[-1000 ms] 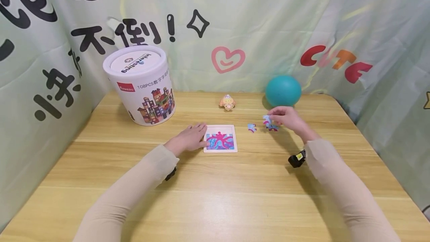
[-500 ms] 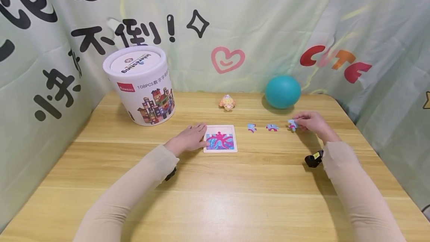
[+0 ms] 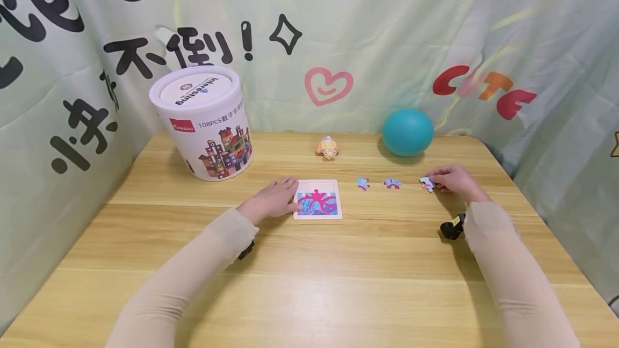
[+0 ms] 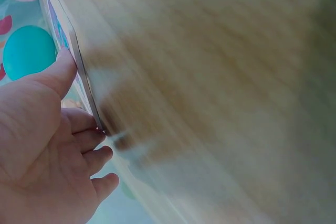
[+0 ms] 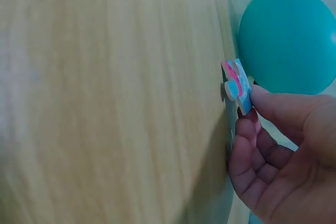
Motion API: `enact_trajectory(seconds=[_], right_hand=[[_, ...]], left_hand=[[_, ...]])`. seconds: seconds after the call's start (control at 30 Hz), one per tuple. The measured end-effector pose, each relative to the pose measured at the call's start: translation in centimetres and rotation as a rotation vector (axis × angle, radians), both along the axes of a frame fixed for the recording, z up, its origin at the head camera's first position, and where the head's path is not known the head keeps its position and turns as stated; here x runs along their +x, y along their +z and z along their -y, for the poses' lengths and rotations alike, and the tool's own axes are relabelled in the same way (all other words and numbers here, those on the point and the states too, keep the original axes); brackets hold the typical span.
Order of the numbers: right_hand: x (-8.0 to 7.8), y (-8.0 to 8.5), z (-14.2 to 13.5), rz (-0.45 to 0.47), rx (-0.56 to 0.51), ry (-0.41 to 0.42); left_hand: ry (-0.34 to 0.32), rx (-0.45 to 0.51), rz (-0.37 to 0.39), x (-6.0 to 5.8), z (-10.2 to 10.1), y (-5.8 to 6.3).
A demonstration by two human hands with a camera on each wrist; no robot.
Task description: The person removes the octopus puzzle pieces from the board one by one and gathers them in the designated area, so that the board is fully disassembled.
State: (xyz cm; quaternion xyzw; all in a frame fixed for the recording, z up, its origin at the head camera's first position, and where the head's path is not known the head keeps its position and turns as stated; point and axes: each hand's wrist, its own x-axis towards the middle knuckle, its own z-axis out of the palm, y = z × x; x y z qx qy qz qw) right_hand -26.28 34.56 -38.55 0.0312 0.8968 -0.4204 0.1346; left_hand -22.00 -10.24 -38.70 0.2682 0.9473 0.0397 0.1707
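Note:
A square puzzle board (image 3: 317,217) with a pale rim and a pink octopus picture lies mid-table. My left hand (image 3: 272,197) rests at its left side, thumb over the lower left of the picture and fingers along the edge; the left wrist view shows the thumb (image 4: 64,72) on the rim. Between thumb and fingertips, my right hand (image 3: 454,180) pinches a blue and pink puzzle piece (image 3: 427,183), seen close up in the right wrist view. Two more pieces lie between board and hand: a left one (image 3: 362,183) and a middle one (image 3: 392,183).
Behind the pieces sits a teal ball (image 3: 408,132). A small toy figure (image 3: 327,147) stands behind the board. At the back left is a tall white bucket (image 3: 205,128) with a lid. A printed curtain (image 3: 377,42) hangs behind the wooden table (image 3: 309,283).
My right hand has carried its puzzle piece to the right, away from the middle piece, and lowered and turned it. My left hand stays at the board.

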Motion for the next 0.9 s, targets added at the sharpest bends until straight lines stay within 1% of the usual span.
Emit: enact_trajectory(seconds=[0.13,0.17,0.33,0.47,0.53,0.7,0.83,0.87,0.9], right_hand=[[0.0,0.0,0.1,0.002,0.007,-0.003],[0.0,0.0,0.1,0.004,0.008,-0.004],[0.0,0.1,0.2,0.019,0.008,-0.003],[0.1,0.3,0.4,-0.006,0.010,0.006],[0.2,0.6,0.7,-0.028,0.028,0.017],[0.7,1.8,2.4,-0.088,0.078,0.057],[1.0,2.6,4.3,-0.113,0.055,0.111],[1.1,2.8,4.9,-0.114,0.048,0.125],[1.1,2.9,5.4,-0.113,0.034,0.135]], left_hand=[[-0.001,-0.003,-0.004,-0.1,0.0,-0.1],[0.007,-0.022,-0.002,0.0,-0.1,0.1],[0.003,-0.040,-0.016,-0.1,-0.1,0.0],[0.005,-0.044,-0.015,-0.1,-0.2,0.0],[0.007,-0.040,-0.009,-0.1,-0.2,0.0],[-0.001,-0.019,0.002,-0.2,-0.1,0.0],[-0.005,-0.025,-0.005,-0.1,0.0,0.0],[0.002,-0.041,-0.002,0.1,-0.2,0.3],[0.002,-0.044,-0.003,0.0,-0.1,0.2]])
